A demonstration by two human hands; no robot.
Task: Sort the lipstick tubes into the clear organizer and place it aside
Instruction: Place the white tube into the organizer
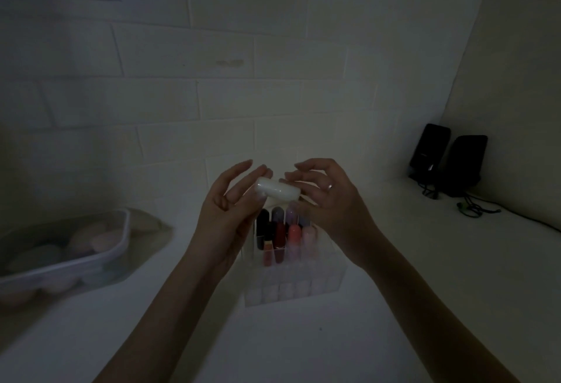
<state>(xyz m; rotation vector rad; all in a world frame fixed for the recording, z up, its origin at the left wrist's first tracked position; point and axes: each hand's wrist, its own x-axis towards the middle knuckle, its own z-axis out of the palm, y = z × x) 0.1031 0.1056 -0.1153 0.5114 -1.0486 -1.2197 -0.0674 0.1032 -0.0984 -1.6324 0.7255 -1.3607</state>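
A white lipstick tube [277, 190] lies level in the air, just above the clear organizer [291, 287] on the white counter. My left hand [224, 215] holds its left end between thumb and fingertips, with the other fingers stretched upward. Curled over the tube's right end, my right hand [331, 203] pinches it and wears a ring. Several lipstick tubes [280, 231] in dark, red, pink and lilac shades stand upright in the organizer's back cells. The hands hide part of the back row. The front cells look unfilled.
A clear plastic tub [69, 249] of rounded pale items sits on a cloth at the left. Two black speakers [449, 158] with cables [473, 209] stand in the right corner. A tiled wall rises close behind the organizer.
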